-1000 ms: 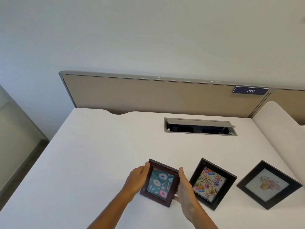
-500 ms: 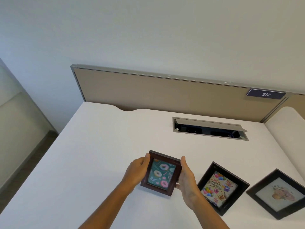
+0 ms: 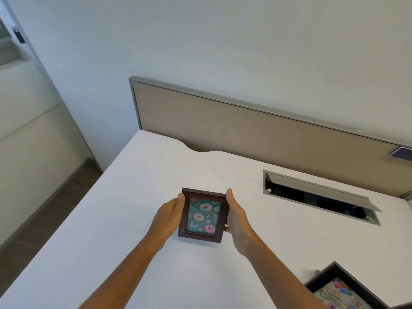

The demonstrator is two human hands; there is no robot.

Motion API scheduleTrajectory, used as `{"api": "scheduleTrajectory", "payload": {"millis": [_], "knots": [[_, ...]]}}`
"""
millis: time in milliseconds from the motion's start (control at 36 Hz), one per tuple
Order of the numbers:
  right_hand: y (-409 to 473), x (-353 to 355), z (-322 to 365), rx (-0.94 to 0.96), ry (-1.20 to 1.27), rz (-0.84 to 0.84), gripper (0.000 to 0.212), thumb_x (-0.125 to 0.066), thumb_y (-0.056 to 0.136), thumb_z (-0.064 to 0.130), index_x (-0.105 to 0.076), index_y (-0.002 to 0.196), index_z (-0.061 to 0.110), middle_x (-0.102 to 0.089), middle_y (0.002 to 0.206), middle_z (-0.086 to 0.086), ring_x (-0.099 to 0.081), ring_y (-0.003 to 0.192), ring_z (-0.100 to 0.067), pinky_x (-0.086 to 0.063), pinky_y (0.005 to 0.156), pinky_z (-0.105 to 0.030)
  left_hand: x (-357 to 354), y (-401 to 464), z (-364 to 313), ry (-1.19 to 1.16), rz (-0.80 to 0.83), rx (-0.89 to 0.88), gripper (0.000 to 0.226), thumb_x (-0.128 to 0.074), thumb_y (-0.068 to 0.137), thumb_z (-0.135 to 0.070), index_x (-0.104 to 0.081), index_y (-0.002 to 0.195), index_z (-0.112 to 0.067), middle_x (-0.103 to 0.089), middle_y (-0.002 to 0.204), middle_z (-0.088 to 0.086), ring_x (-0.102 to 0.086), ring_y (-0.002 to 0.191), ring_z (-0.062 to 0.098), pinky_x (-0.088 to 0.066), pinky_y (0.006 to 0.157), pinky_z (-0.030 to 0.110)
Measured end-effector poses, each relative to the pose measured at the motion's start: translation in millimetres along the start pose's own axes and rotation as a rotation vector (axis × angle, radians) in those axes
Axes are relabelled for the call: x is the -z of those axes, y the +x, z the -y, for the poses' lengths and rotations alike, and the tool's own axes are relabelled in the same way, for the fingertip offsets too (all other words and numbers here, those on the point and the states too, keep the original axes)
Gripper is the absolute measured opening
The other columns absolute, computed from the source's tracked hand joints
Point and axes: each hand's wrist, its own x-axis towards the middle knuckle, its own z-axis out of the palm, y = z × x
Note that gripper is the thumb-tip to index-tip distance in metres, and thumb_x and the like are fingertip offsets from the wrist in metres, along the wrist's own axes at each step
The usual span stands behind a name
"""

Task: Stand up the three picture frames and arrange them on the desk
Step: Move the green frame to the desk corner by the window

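Note:
A dark brown picture frame with a teal donut picture (image 3: 203, 216) is tilted up over the white desk (image 3: 124, 219), its picture facing me. My left hand (image 3: 170, 216) grips its left edge and my right hand (image 3: 236, 216) grips its right edge. Whether its lower edge touches the desk I cannot tell. A black frame with a birthday picture (image 3: 338, 293) lies flat at the bottom right, partly cut off by the image edge. The third frame is out of view.
An open cable hatch (image 3: 321, 197) is set into the desk behind and to the right of the held frame. A beige divider panel (image 3: 245, 130) runs along the desk's back edge. The desk's left edge drops to the floor (image 3: 44, 215).
Both hands have carried the donut frame farther back and left on the desk and tipped it more upright. The view has swung left, so the cupcake frame has left the picture.

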Motion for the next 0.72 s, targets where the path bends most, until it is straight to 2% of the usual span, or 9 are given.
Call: {"api": "scheduleTrajectory", "payload": {"millis": [250,333,389,556,667,722], "knots": [[95.7,-72.9,58.0,0.015,-0.104,0.109,0.086,-0.045,0.079,0.098,-0.076,0.126,0.034,-0.084,0.118,0.007,-0.081,0.108,-0.012,-0.052,0.096,-0.041,74.3,69.7,-10.3,-0.051,-0.188,0.002,0.051,-0.031,0.101,-0.069,-0.067,0.096,-0.033,-0.078,0.099,-0.005,-0.074,0.098,0.015,-0.063,0.091,0.043],[130.3,-97.8,79.4,0.021,-0.132,0.155,0.095,-0.047,0.069,0.104,-0.077,0.125,0.034,-0.085,0.117,0.007,-0.08,0.108,-0.013,-0.052,0.097,-0.04,97.7,96.6,-18.6,-0.059,-0.256,0.007,0.051,-0.029,0.097,-0.072,-0.064,0.093,-0.036,-0.075,0.099,-0.008,-0.073,0.101,0.017,-0.062,0.089,0.038],[153.0,-113.7,92.8,0.024,-0.145,0.171,0.09,-0.046,0.075,0.102,-0.077,0.125,0.034,-0.085,0.117,0.007,-0.079,0.113,-0.016,-0.051,0.1,-0.041,112.1,113.9,-23.9,-0.063,-0.296,0.011,0.05,-0.029,0.097,-0.071,-0.064,0.092,-0.035,-0.075,0.1,-0.007,-0.072,0.101,0.018,-0.061,0.091,0.039],[220.5,-159.2,125.7,0.027,-0.169,0.236,0.078,-0.048,0.086,0.091,-0.075,0.129,0.032,-0.085,0.118,0.005,-0.077,0.117,-0.021,-0.052,0.105,-0.045,152.1,166.3,-31.3,-0.118,-0.393,0.052,0.058,-0.033,0.103,-0.064,-0.069,0.118,-0.021,-0.076,0.115,0.003,-0.07,0.112,0.024,-0.055,0.105,0.05],[259.5,-188.2,143.6,0.043,-0.195,0.286,0.077,-0.049,0.091,0.087,-0.075,0.132,0.027,-0.085,0.118,0.001,-0.078,0.116,-0.024,-0.052,0.107,-0.045,175.6,200.9,-30.3,-0.183,-0.435,0.041,0.055,-0.036,0.102,-0.065,-0.069,0.108,-0.021,-0.076,0.107,0.002,-0.071,0.105,0.02,-0.058,0.099,0.045],[276.1,-200.5,149.8,0.043,-0.207,0.308,0.078,-0.049,0.091,0.087,-0.076,0.13,0.025,-0.085,0.117,0.001,-0.078,0.116,-0.024,-0.052,0.105,-0.044,184.5,217.1,-28.4,-0.212,-0.462,0.037,0.051,-0.037,0.103,-0.063,-0.069,0.105,-0.023,-0.076,0.105,0.0,-0.071,0.102,0.018,-0.058,0.089,0.038]]}}
